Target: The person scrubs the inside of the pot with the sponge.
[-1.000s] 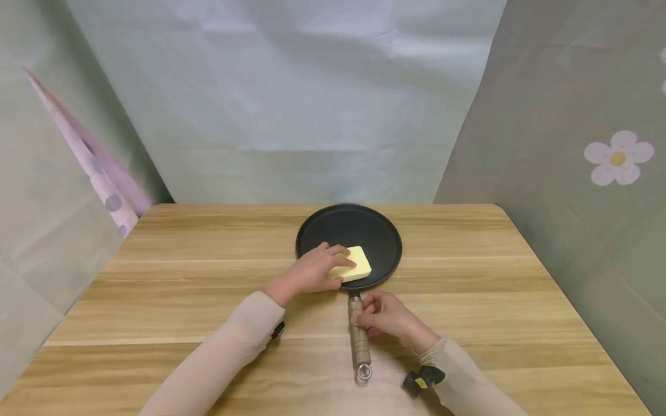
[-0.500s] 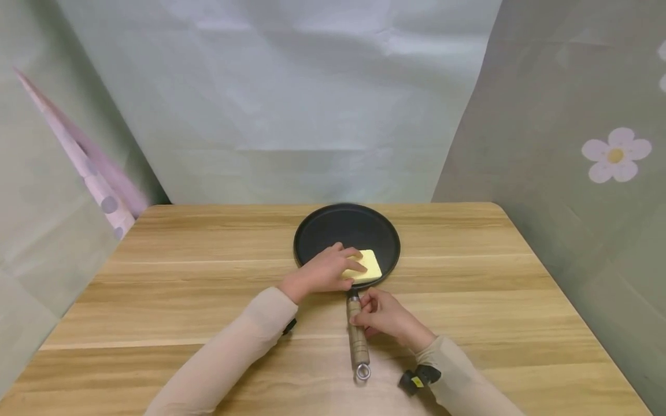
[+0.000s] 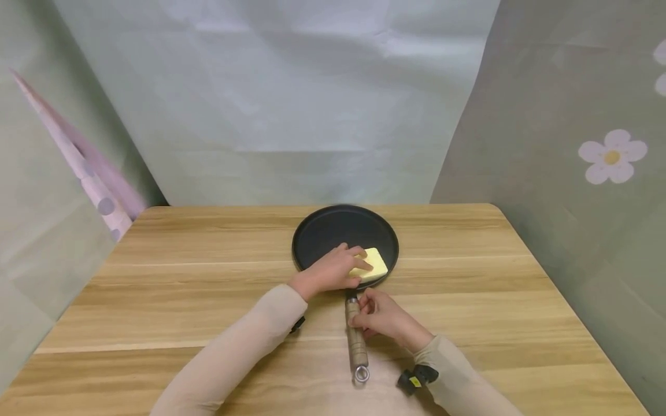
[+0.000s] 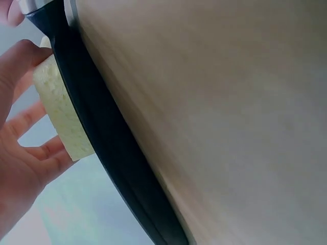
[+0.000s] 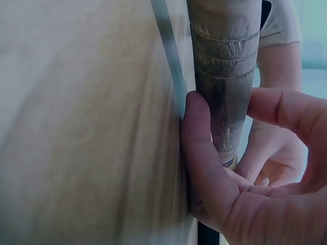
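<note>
A round black flat pan (image 3: pixel 338 224) lies on the wooden table with its handle toward me. In its front right part is a pale yellow, porous sponge (image 3: pixel 377 264). My left hand (image 3: pixel 332 271) holds the sponge from the left, fingers over its top and thumb along the near side. The left wrist view shows the sponge (image 4: pixel 61 107) low behind the pan's raised rim (image 4: pixel 110 127), partly hidden by it. My right hand (image 3: pixel 386 316) grips the ringed wooden handle (image 3: pixel 358 346) near the pan, with thumb and fingers on either side of the handle (image 5: pixel 225 66) in the right wrist view.
The wood-grain table (image 3: pixel 198 289) extends to both sides of the pan. Behind it hangs a pale cloth backdrop (image 3: pixel 312 104), with a printed flower (image 3: pixel 611 157) on the right side. A metal ring (image 3: pixel 361 374) ends the handle near the front. A black wrist camera (image 3: pixel 408 381) sits by the right sleeve.
My left hand has slid the sponge to the right across the front of the pan, closer to its right rim. The right hand keeps its hold on the handle.
</note>
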`<state>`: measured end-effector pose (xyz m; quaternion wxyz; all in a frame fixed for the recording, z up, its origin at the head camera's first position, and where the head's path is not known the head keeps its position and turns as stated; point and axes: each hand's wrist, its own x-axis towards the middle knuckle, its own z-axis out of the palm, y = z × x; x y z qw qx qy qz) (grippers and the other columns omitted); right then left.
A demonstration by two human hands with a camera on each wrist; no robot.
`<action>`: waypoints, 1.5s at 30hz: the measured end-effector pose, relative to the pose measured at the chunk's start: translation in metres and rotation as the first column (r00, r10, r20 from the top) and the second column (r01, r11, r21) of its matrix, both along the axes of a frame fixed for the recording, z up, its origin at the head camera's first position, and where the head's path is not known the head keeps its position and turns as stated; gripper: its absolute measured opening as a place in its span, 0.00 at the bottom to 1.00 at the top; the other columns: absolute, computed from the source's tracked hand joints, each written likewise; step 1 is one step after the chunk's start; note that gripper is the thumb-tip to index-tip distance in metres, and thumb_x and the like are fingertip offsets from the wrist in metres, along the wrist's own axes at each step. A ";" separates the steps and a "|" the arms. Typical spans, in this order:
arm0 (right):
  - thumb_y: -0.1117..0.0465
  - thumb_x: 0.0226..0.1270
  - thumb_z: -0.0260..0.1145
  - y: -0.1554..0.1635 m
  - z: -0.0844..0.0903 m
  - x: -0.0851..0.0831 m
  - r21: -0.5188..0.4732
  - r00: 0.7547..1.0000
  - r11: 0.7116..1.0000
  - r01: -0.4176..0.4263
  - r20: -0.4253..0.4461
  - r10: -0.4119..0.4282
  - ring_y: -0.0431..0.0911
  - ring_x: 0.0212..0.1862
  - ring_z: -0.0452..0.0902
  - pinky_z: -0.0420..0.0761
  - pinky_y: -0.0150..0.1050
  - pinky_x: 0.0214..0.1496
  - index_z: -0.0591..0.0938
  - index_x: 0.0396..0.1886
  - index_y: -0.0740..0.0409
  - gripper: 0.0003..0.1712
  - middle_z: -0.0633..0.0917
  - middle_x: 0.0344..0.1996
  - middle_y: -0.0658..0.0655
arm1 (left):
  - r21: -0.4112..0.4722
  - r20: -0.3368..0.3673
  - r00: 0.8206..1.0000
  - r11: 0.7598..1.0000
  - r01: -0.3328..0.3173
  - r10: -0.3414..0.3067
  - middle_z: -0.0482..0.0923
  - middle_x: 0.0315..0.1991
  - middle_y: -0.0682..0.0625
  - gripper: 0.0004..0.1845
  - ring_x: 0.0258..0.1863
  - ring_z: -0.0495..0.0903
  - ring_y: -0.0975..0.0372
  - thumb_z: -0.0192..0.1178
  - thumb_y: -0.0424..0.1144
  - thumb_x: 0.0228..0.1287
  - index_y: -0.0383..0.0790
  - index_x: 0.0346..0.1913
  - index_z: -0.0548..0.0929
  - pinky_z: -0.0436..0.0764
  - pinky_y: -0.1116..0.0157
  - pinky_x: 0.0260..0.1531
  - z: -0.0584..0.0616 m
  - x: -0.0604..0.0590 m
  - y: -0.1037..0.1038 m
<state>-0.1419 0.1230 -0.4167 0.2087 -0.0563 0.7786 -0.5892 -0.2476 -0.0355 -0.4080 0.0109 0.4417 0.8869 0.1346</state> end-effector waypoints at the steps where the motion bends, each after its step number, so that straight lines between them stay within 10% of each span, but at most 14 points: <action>1: 0.68 0.53 0.68 0.000 0.000 0.000 -0.001 1.000 1.000 0.001 0.001 0.000 0.45 0.26 0.75 0.83 0.42 0.30 0.70 0.39 0.68 0.18 0.74 0.28 0.56 | -0.004 -0.002 1.000 1.000 -0.004 0.004 0.73 0.61 0.48 0.19 0.43 0.69 0.55 0.63 0.39 0.61 0.50 0.56 0.83 0.73 0.58 0.47 0.000 -0.001 0.002; 45: 0.69 0.51 0.68 0.001 0.001 -0.001 -0.005 1.000 1.000 -0.028 -0.012 0.028 0.44 0.27 0.74 0.83 0.41 0.29 0.70 0.37 0.68 0.17 0.72 0.27 0.55 | -0.141 -0.084 0.969 0.960 -0.243 0.233 0.75 0.51 0.49 0.19 0.43 0.74 0.51 0.62 0.42 0.61 0.52 0.56 0.83 0.77 0.58 0.44 0.009 -0.034 0.063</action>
